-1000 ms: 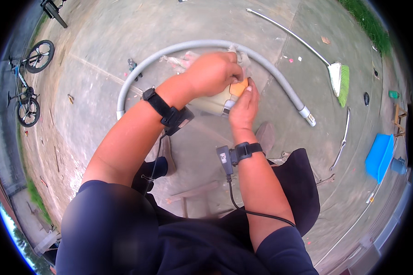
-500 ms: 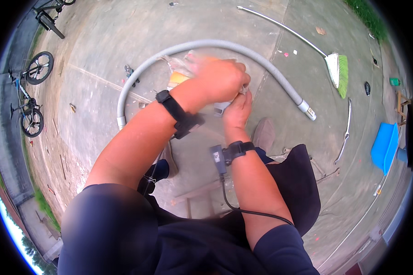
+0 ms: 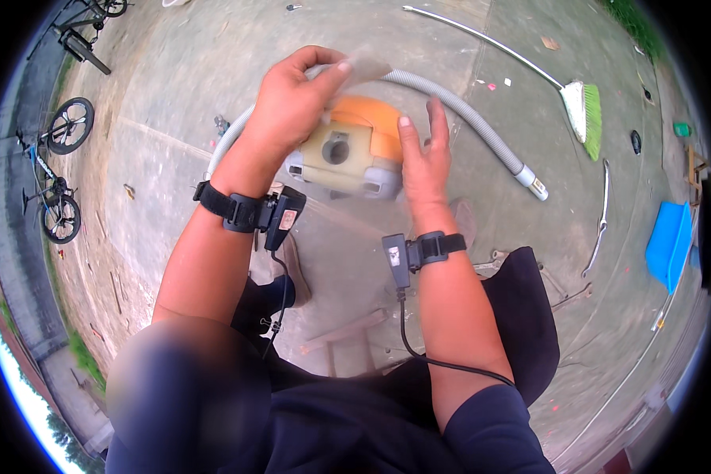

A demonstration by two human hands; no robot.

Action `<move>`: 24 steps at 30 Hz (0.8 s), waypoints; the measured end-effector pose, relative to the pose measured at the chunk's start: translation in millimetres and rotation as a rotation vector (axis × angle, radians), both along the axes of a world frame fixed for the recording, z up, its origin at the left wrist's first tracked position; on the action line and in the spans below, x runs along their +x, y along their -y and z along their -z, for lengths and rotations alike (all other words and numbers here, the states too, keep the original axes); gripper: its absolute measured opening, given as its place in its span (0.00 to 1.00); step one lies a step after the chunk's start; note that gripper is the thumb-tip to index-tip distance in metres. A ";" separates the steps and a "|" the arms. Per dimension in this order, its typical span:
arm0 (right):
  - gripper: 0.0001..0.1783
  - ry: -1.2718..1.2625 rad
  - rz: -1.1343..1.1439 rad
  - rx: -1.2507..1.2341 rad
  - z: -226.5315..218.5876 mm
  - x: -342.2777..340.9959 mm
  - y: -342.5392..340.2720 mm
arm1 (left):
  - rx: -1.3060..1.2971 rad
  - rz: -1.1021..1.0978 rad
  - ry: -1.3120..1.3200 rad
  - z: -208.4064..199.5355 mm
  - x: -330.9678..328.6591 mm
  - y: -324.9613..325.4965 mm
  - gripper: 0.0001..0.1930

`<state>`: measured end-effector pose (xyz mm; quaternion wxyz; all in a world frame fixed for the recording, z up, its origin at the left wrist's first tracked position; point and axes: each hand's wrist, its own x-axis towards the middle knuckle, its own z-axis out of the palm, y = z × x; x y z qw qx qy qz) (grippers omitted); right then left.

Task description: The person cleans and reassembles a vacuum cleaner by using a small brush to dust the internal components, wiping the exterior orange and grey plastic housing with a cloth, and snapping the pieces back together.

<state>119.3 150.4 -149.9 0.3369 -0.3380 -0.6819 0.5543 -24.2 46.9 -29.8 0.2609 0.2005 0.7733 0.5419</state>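
Observation:
In front of me is a small vacuum cleaner body (image 3: pixel 312 158), cream with grey lower corners, a round dark port and an orange top. My left hand (image 3: pixel 296 99) is above its left side, closed on a thin pale rag (image 3: pixel 362 68), blurred and trailing to the right. Beside the right end of the vacuum cleaner is my right hand (image 3: pixel 426 162), thumb and fingers spread. Its thumb is near the orange part; whether it touches is unclear. Behind them curves a grey ribbed hose (image 3: pixel 470 114) with a pale end fitting.
A broom (image 3: pixel 581 118) with green bristles lies at far right. Metal wrenches (image 3: pixel 600 229) and a blue bin (image 3: pixel 666 245) are on the right. Low in the middle is a wooden frame (image 3: pixel 347 336). Bicycles (image 3: pixel 51 170) stand at the left on concrete and dirt.
My hands were together over the vacuum cleaner's right side. The left has moved left and away with the rag; the right has opened and moved slightly right. More of the vacuum cleaner shows.

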 end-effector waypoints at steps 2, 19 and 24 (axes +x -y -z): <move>0.36 -0.198 -0.356 -0.279 -56.4 -7.4 -5.5 | 0.155 -0.012 0.223 -7.6 17.0 0.1 0.17; 0.28 0.222 -0.260 -0.260 1.7 8.1 -25.7 | -0.123 -0.211 -0.656 104.2 43.9 65.0 0.19; 0.30 0.400 -0.463 0.128 -36.0 -32.8 -5.2 | -0.118 -0.266 -0.677 111.3 45.0 65.8 0.19</move>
